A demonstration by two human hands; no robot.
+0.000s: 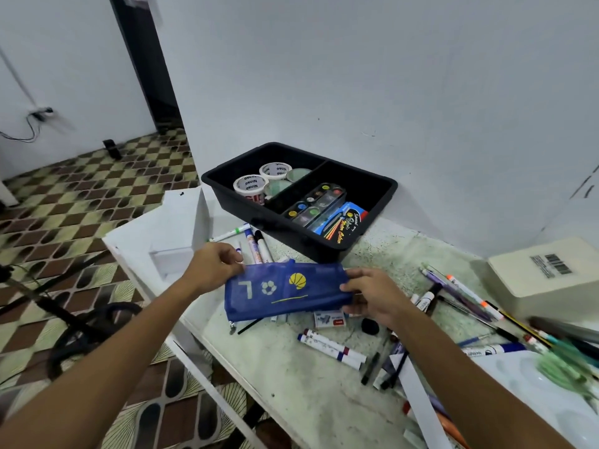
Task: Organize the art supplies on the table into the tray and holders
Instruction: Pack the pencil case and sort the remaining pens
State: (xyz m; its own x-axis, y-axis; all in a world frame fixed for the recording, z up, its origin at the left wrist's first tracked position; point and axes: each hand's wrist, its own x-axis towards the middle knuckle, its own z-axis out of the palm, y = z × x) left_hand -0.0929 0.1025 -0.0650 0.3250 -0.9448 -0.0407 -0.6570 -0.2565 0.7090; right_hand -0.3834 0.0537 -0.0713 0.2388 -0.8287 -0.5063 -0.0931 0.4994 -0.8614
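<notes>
Blue mesh pencil pouch (pixel 287 291), held level above the near-left part of the table (pixel 311 384), just in front of the black tray (pixel 382 186). My left hand (pixel 212 267) pinches its end at 9 o'clock, thumb and fingers curled on the upper corner; my right hand (pixel 372 294) grips the end at 3 o'clock, fingers wrapped over the edge. The fabric looks thin and limp, sagging slightly between the two holds, so I judge it light, soft and apt to fold unless supported at both ends or along the zip edge; whether it is open I cannot tell, and a zip pull seems to hang at its lower left corner.

At 12 o'clock from the pouch, the tray holds tape rolls (pixel 251 186) in its left compartment and a paint palette (pixel 312 202) with a watercolour box (pixel 340 225) in its right. Markers (pixel 256 246) lie on the table between the pouch and the tray; two more markers (pixel 334 350) lie at 5 o'clock, and pens (pixel 466 291) lie scattered at 3 o'clock, beside a cream box (pixel 551 277).
</notes>
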